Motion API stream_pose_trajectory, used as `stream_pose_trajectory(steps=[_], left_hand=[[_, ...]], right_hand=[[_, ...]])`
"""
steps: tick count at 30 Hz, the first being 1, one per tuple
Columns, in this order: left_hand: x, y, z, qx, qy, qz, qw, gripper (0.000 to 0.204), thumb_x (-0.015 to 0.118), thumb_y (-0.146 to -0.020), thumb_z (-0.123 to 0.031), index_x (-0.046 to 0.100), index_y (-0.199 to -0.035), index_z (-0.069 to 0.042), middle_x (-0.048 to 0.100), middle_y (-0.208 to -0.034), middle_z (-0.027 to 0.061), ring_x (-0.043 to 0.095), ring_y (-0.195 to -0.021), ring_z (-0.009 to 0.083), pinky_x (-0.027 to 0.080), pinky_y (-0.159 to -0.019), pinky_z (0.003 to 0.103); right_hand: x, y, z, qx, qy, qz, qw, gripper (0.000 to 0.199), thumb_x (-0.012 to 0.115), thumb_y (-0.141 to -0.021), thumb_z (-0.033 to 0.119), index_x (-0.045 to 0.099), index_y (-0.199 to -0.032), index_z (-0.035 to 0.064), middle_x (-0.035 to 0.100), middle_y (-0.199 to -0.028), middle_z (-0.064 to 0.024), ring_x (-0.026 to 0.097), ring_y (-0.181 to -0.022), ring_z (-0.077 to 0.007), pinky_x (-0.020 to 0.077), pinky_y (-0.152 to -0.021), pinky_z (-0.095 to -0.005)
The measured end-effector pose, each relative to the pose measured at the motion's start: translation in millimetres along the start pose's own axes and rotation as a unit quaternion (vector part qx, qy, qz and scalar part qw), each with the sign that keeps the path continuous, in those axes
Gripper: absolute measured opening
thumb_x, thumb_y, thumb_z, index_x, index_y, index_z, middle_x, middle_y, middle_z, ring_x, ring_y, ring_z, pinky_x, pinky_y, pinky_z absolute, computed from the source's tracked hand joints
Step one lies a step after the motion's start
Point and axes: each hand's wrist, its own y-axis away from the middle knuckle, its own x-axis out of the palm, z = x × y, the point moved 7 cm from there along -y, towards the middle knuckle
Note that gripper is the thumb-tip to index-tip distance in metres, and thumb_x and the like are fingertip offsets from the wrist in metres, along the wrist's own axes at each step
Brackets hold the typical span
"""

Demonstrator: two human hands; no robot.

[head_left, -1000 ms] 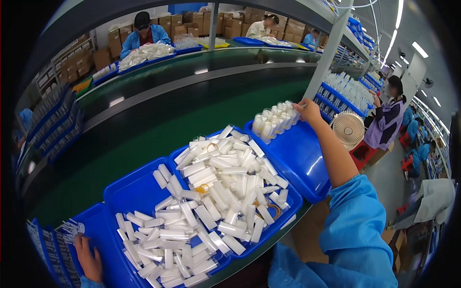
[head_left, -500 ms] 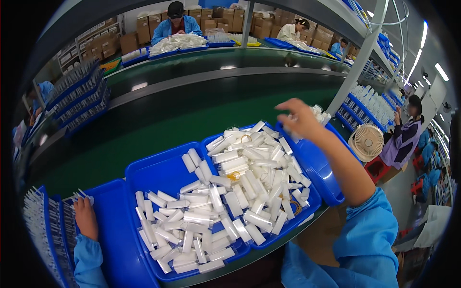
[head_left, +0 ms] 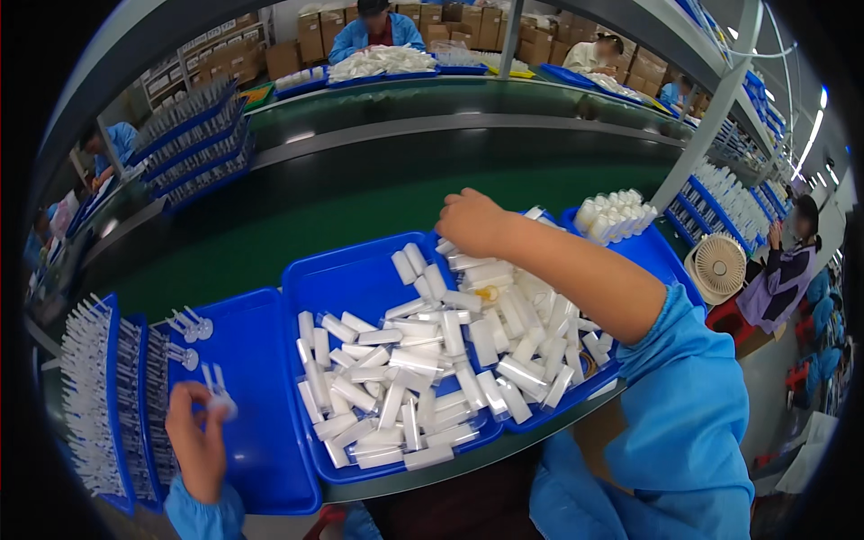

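Here, two hands work over blue trays of white plastic tubes.
The left hand [head_left: 193, 441] pinches small clear applicators [head_left: 219, 396] above the left tray [head_left: 261, 450]; the right hand [head_left: 470, 220], loosely curled, rests on tubes [head_left: 423, 369] in the middle tray [head_left: 360, 270].

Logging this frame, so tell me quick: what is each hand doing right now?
Left hand: closed on small clear plastic pieces.
Right hand: curled over the white tubes; grip cannot be told.

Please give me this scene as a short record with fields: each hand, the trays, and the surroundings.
left hand: holds small clear pieces over the left blue tray
right hand: closed, above the pile of white tubes
middle blue tray: holds the loose tubes
upright tubes: standing on the far right tray
surroundings: green conveyor belt, small fan, other workers
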Motion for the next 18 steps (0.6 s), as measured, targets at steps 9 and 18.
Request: stream_pose_trajectory(steps=[9,18], left_hand=[[76.1,100.0,-46.3,-0.108,0.471,0.079,0.872,0.025,0.056,-0.077,0.011,0.05,-0.099,0.001,0.054,-0.105,0.0141,0.057,-0.091,0.0189,0.048,-0.079,0.03],[115.7,97.1,-97.9,0.072,0.442,0.171,0.878,0.016,0.061,-0.078,0.003,0.057,-0.093,0.001,0.055,-0.094,0.013,0.053,-0.082,0.0176,0.044,-0.069,0.025]], right_hand=[[-51.8,59.8,71.0,0.069,-0.667,-0.005,0.742,0.017,0.07,-0.074,0.015,0.062,-0.087,0.0068,0.057,-0.083,-0.0022,0.054,-0.076,-0.0097,0.0435,-0.069,-0.0234],[-61.8,107.3,131.5,0.107,-0.949,0.031,0.295,0.027,0.054,-0.089,0.015,0.047,-0.113,0.0043,0.052,-0.092,-0.0017,0.048,-0.081,-0.0075,0.0381,-0.069,-0.021]])
